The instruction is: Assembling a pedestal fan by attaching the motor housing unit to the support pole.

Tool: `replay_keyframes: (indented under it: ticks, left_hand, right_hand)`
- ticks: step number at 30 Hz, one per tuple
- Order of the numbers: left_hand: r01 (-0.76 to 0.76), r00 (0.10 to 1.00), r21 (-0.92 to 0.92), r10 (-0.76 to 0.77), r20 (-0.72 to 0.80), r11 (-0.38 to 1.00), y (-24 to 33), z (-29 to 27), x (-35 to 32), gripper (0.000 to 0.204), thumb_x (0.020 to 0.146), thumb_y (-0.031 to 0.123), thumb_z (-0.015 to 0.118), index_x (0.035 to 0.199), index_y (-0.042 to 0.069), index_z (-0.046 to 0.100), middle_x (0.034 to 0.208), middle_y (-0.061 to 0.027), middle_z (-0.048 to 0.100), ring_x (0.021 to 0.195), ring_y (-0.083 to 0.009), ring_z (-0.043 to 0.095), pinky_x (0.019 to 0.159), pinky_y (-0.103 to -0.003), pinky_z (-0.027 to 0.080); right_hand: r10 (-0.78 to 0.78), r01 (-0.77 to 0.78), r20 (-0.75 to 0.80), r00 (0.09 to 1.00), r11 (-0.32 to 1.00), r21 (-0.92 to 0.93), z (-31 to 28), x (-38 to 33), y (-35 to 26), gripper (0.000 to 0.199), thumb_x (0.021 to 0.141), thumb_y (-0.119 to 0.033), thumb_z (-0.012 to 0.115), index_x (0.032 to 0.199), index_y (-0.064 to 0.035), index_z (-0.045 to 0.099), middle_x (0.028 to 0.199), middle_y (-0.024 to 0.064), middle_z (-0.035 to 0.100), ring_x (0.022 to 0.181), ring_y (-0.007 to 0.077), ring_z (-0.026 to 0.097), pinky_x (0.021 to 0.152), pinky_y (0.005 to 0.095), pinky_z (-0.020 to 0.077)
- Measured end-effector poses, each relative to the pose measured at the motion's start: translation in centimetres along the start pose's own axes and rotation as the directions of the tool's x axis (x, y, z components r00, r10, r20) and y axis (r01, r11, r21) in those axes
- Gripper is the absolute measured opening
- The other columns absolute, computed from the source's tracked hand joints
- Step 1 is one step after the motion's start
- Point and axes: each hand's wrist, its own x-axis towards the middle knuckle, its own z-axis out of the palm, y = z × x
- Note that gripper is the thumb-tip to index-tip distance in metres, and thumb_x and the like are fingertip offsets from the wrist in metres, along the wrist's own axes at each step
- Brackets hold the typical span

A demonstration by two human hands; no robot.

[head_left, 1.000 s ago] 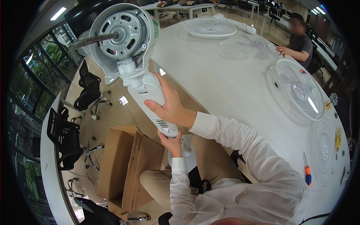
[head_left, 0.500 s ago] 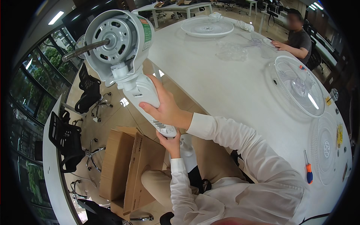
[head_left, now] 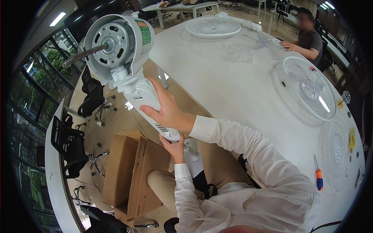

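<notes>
Tilted up to the left, an electric fan body [head_left: 140,93] has a bare grey motor [head_left: 110,44] inside a white housing, its long threaded shaft [head_left: 83,55] pointing left. My right hand [head_left: 171,110] is wrapped round the white neck, just above the control buttons, its thumb on the near side. Lower down, my left hand [head_left: 175,148] grips the bottom end of the body, below the buttons; its palm is partly hidden. Under that hand, between my legs, is a white stand part [head_left: 193,153], partly covered.
On the white table [head_left: 186,73] at right lie a fan guard with clear blades [head_left: 309,89], a flat guard [head_left: 337,153] and a screwdriver [head_left: 318,178]. Another guard [head_left: 213,28] and clear plastic [head_left: 239,52] lie farther back, near a seated person [head_left: 307,39]. An open cardboard box [head_left: 136,178] stands at left.
The fan body has shifted slightly left and its head has turned a little, showing more of the label side. Both hands moved left with it and keep their grip.
</notes>
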Motion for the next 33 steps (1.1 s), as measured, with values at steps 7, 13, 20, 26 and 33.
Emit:
replay_keyframes:
  ticks: [7, 13, 20, 26, 33]
  left_hand:
    - [0.034, 0.999, -0.021, -0.034, 0.023, 0.999, -0.5, -0.1, 0.1, 0.087, 0.062, 0.0, 0.081, 0.134, -0.002, 0.031, 0.122, -0.0151, 0.048, 0.11, -0.0214, 0.05, 0.094, -0.034, 0.042]
    - [0.013, 0.998, -0.081, -0.008, 0.068, 0.997, -0.2, -0.1, 0.4, 0.086, 0.063, 0.001, 0.08, 0.134, -0.001, 0.032, 0.121, -0.0138, 0.05, 0.111, -0.0203, 0.05, 0.095, -0.033, 0.041]
    - [0.002, 0.992, -0.07, 0.007, 0.126, 0.998, -0.7, 0.1, 0.7, 0.086, 0.062, -0.001, 0.079, 0.134, -0.001, 0.032, 0.121, -0.0136, 0.05, 0.107, -0.0198, 0.052, 0.093, -0.032, 0.043]
    - [0.077, 0.985, -0.15, -0.053, 0.162, 0.986, -0.6, -0.3, 0.8, 0.085, 0.063, -0.001, 0.079, 0.133, -0.001, 0.032, 0.123, -0.0134, 0.047, 0.111, -0.0198, 0.049, 0.095, -0.032, 0.041]
    - [0.139, 0.974, -0.177, -0.103, 0.201, 0.974, 0.5, -0.4, 1.2, 0.084, 0.064, -0.002, 0.079, 0.133, 0.001, 0.031, 0.123, -0.0121, 0.046, 0.112, -0.02, 0.048, 0.095, -0.032, 0.041]
  right_hand:
    - [0.004, -0.004, -0.011, 1.0, 1.0, -0.022, -0.1, 0.0, 0.1, 0.071, 0.083, -0.022, 0.067, 0.138, -0.0017, 0.028, 0.114, 0.019, 0.058, 0.102, 0.0298, 0.06, 0.087, 0.0346, 0.046]
    - [0.005, -0.006, -0.028, 1.0, 1.0, -0.03, 0.1, 0.1, -0.1, 0.071, 0.083, -0.021, 0.067, 0.138, -0.0016, 0.027, 0.114, 0.0196, 0.058, 0.101, 0.0298, 0.061, 0.085, 0.0351, 0.0469]
    - [0.066, -0.065, -0.038, 0.997, 0.998, 0.02, -0.6, 0.2, 0.1, 0.07, 0.083, -0.021, 0.066, 0.138, -0.0011, 0.028, 0.114, 0.0207, 0.058, 0.1, 0.0317, 0.061, 0.085, 0.0364, 0.0473]
    - [0.057, -0.057, -0.062, 0.996, 0.998, 0.002, -0.4, 0.0, 0.1, 0.069, 0.083, -0.022, 0.066, 0.137, -0.0005, 0.029, 0.117, 0.0219, 0.056, 0.105, 0.033, 0.058, 0.089, 0.0376, 0.045]
    - [0.025, -0.027, -0.059, 0.998, 0.999, -0.034, 0.0, 0.0, 0.0, 0.07, 0.083, -0.023, 0.066, 0.137, -0.0003, 0.029, 0.12, 0.0226, 0.054, 0.106, 0.0339, 0.058, 0.09, 0.0377, 0.0447]
